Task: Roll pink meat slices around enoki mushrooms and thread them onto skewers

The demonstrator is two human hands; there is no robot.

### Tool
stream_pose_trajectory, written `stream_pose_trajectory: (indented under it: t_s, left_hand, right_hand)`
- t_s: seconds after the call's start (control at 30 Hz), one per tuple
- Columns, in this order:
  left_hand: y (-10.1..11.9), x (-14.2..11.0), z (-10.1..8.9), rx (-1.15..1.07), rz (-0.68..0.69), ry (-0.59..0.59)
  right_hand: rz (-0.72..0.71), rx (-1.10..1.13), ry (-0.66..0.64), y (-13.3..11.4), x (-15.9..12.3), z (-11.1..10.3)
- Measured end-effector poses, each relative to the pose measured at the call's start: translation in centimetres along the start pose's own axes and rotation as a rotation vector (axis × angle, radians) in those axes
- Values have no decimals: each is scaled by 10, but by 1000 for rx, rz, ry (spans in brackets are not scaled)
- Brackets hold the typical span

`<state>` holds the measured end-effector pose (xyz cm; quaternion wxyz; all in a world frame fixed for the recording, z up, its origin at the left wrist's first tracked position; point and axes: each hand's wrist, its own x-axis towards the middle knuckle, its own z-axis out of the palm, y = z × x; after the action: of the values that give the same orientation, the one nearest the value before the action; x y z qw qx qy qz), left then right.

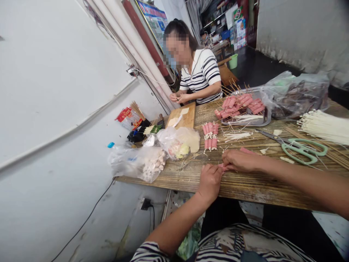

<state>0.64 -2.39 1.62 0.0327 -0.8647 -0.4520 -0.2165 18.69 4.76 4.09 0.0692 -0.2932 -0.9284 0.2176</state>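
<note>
A pale wall (54, 91) fills the left side of the room, and a wooden table (245, 189) runs across the middle. Another person (200, 76) in a striped top sits at the far side, both hands raised above the table's edge. Near the table's right end, a plastic bag (302, 94) full of something dark stands against a metal tray (268, 118) heaped with pink rolls on sticks. A cutting board (189, 118) lies toward the far left, and a bunch of long white mushrooms (324, 127) at the right. Below the mushrooms, green-handled scissors (300, 149) lie open. The left hand (211, 180) and right hand (236, 160) meet near the front edge, fingertips pinched on a small pink strip (221, 167) between them — the fingers cover most of it, so how much is rolled is hard to tell. Just beyond the hands, finished rolls (209, 136) with mushroom tips poking out sit side by side. A loose pink slice (247, 150) lies just behind the right wrist — flat on the wood.
</note>
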Motion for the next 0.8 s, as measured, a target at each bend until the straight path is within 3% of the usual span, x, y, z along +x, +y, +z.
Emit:
stream_pose_trajectory:
  t_s: [0.17,0.33,0.43,0.7,0.8]
  left_hand:
    - [-9,8,2,-64,79,-31]
    - [-13,21,-4,-85,109,-136]
    - [-15,27,-7,-99,104,-172]
    - [-30,47,-16,-286,74,-370]
    - [-25,40,-15,-200,46,-252]
  right_hand:
    - [93,-37,-87,-4,2,-9]
    - [-21,-247,143,-16,-13,5]
    - [-95,-301,195,-19,-19,17]
    - [71,-78,45,-12,0,2]
    - [90,-40,-3,-5,6,-6]
